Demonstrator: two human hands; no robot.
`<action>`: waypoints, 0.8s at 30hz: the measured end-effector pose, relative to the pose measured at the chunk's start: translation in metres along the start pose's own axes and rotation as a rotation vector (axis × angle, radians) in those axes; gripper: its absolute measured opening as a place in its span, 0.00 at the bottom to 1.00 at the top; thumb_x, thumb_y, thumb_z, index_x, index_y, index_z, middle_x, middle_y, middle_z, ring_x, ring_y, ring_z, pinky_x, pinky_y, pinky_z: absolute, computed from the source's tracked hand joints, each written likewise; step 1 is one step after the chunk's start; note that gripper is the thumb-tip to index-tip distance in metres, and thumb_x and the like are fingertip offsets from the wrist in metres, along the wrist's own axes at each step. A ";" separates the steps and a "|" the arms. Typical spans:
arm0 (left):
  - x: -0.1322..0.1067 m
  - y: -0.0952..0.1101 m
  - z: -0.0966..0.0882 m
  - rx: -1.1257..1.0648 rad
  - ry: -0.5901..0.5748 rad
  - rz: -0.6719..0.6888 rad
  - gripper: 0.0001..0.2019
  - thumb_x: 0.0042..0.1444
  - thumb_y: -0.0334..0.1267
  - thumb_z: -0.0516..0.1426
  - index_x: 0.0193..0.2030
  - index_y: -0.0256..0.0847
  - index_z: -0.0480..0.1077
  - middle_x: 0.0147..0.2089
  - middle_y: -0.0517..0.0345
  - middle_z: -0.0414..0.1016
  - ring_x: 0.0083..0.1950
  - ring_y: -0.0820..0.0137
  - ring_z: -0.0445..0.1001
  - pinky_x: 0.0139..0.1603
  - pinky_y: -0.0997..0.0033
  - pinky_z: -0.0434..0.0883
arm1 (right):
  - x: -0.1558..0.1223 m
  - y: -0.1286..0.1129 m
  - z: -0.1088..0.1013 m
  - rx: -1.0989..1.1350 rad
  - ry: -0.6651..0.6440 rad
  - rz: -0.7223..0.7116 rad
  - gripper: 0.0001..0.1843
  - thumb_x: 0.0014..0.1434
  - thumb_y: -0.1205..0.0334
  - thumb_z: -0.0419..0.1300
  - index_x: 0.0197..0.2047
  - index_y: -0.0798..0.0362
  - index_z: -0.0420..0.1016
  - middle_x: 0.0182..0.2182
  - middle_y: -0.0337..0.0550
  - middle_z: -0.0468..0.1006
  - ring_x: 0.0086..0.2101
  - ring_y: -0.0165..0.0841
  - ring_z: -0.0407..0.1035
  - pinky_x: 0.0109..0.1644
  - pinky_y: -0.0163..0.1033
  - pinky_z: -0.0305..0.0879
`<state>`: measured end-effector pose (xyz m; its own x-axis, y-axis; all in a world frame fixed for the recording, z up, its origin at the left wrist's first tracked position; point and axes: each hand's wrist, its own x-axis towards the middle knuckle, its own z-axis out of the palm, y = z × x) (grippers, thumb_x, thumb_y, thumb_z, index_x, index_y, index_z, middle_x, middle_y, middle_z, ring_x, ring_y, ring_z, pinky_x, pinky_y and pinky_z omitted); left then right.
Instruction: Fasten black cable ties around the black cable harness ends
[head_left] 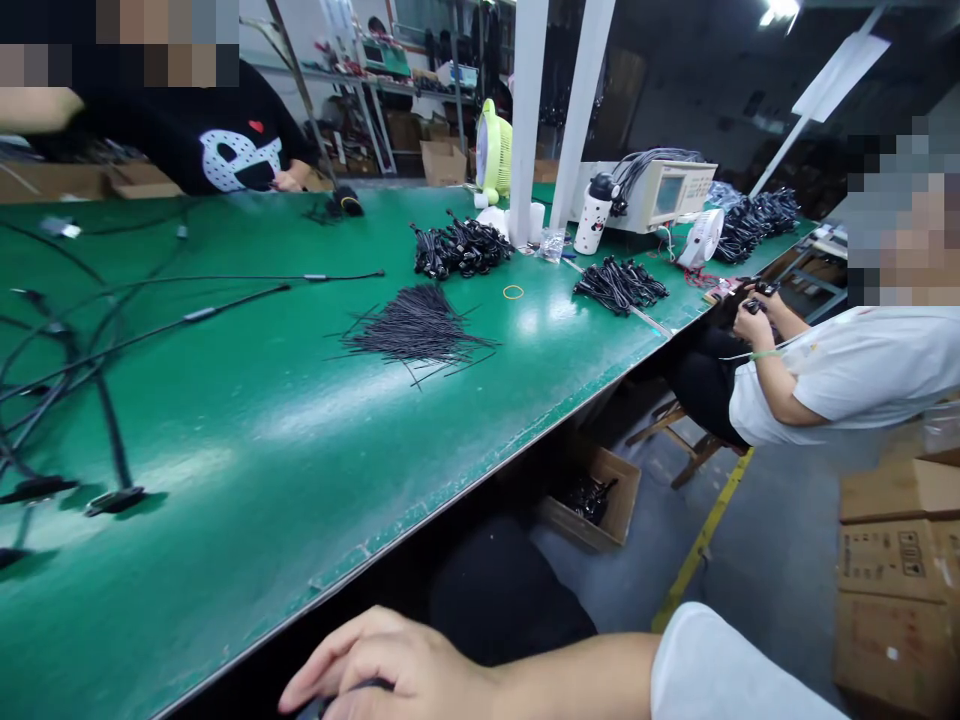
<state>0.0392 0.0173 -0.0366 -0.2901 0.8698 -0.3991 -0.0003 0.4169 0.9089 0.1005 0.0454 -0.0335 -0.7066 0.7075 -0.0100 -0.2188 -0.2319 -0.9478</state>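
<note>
At the bottom edge, my right hand [394,670] is just off the near side of the green table, its fingers curled around a black item [349,694]. Most of that item is hidden by the fingers and the frame edge, so its kind is unclear. My left hand is out of view. On the table at left lie loose black cables [112,430] with connectors. A pile of thin black ties or wires [420,325] is farther off, near the middle.
Bundled black cables [461,245] and another bundle [621,285] lie beyond, by a green fan [495,155], bottle [594,215] and test instrument [667,195]. A co-worker [840,370] sits right; another person [225,140] is across the table [247,520]. An open carton [600,500] stands below.
</note>
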 end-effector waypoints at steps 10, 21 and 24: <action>-0.049 -0.028 -0.025 -0.162 -0.190 -0.276 0.21 0.53 0.58 0.60 0.40 0.42 0.73 0.41 0.50 0.76 0.48 0.58 0.74 0.49 0.59 0.71 | -0.004 -0.008 -0.003 0.320 -0.111 0.252 0.33 0.58 0.30 0.58 0.42 0.55 0.73 0.25 0.34 0.60 0.21 0.22 0.51 0.22 0.28 0.48; -0.047 -0.044 -0.051 -1.103 -0.478 -0.369 0.22 0.51 0.51 0.68 0.39 0.34 0.70 0.28 0.63 0.62 0.33 0.70 0.73 0.47 0.60 0.73 | 0.039 -0.004 0.000 0.159 -0.148 0.565 0.29 0.62 0.30 0.52 0.30 0.51 0.64 0.21 0.32 0.53 0.15 0.17 0.43 0.19 0.32 0.38; -0.041 -0.039 -0.055 -1.186 -0.524 -0.397 0.21 0.54 0.53 0.64 0.38 0.33 0.71 0.24 0.66 0.56 0.27 0.73 0.67 0.40 0.65 0.72 | 0.050 -0.008 -0.002 0.171 -0.130 0.571 0.22 0.67 0.42 0.46 0.31 0.51 0.61 0.21 0.31 0.53 0.14 0.15 0.43 0.21 0.33 0.36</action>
<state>-0.0019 -0.0489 -0.0493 0.3176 0.8534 -0.4133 -0.8927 0.4160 0.1730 0.0683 0.0846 -0.0272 -0.8181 0.3554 -0.4521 0.1212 -0.6619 -0.7397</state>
